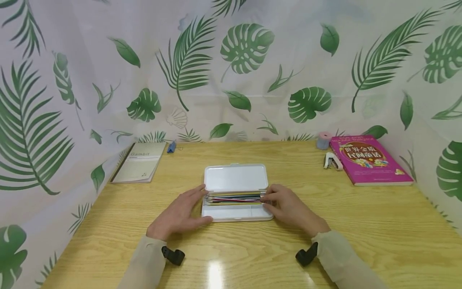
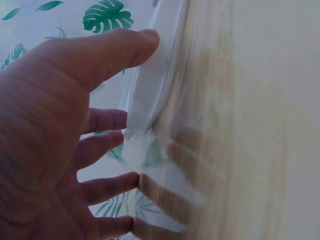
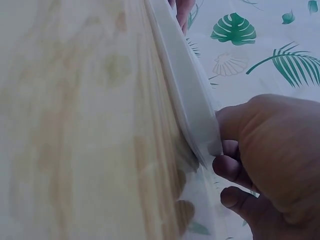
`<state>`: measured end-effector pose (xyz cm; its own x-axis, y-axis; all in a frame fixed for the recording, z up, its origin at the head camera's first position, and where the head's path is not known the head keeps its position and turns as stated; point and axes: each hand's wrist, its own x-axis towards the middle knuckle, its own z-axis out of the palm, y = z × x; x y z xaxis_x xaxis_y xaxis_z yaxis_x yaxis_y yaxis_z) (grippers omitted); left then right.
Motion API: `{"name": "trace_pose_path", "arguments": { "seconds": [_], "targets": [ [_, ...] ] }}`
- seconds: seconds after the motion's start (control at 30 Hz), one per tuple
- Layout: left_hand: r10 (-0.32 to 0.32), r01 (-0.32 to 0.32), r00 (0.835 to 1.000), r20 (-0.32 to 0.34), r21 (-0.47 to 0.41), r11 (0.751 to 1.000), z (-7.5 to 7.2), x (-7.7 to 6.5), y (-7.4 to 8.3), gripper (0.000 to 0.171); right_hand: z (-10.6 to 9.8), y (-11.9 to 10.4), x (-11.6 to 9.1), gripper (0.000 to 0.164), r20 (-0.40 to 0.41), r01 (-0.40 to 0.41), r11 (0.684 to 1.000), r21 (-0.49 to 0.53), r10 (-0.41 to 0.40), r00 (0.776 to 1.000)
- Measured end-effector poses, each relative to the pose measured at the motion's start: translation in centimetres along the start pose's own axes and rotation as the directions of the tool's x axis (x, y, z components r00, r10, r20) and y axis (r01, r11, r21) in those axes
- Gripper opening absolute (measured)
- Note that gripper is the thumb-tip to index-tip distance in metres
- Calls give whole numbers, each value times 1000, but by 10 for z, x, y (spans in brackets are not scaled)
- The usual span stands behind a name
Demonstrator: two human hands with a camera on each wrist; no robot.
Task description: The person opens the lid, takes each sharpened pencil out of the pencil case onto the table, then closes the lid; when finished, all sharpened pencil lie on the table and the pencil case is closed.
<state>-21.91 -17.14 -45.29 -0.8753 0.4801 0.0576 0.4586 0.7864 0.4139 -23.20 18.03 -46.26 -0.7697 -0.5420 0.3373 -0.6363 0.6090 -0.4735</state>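
A white pencil case point(image 1: 231, 214) lies on the table with its lid point(image 1: 236, 178) folded back. Several colored pencils point(image 1: 234, 198) lie side by side in its back compartment. My left hand point(image 1: 180, 212) is at the case's left end, fingers extended, thumb touching the front corner. The left wrist view shows that thumb on the white side wall. At the right end, my right hand point(image 1: 288, 206) has bent fingers over the pencils' ends and its thumb at the rim. Whether those fingertips pinch a pencil or only touch is hidden.
A Gambit notebook point(image 1: 138, 162) and a blue binder clip point(image 1: 172, 147) lie at the back left. At the back right are a pink book point(image 1: 371, 162), a white stapler point(image 1: 333, 161) and a pink-and-blue roll point(image 1: 323, 140). A leaf-patterned curtain point(image 1: 231, 80) hangs behind the table.
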Motion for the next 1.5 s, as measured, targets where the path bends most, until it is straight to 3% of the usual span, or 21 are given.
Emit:
{"name": "trace_pose_path", "arguments": {
  "seconds": [0.63,1.0,1.17,1.5],
  "targets": [
    [-6,6,1000,-10,0,1000,0,-2,0,86,-3,-2,1,9,-68,39,999,0,-39,997],
    [-7,7,1000,2,-8,1000,1,-1,-1,86,-10,-2,-7,9,-78,-56,994,97,64,995],
    [-6,6,1000,-1,-9,1000,1,0,0,86,-15,4,-15,9,-65,-138,980,140,148,987],
    [-4,4,1000,1,-13,1000,0,-1,1,85,-34,16,-32,7,-93,-192,973,130,205,974]
  ]
}}
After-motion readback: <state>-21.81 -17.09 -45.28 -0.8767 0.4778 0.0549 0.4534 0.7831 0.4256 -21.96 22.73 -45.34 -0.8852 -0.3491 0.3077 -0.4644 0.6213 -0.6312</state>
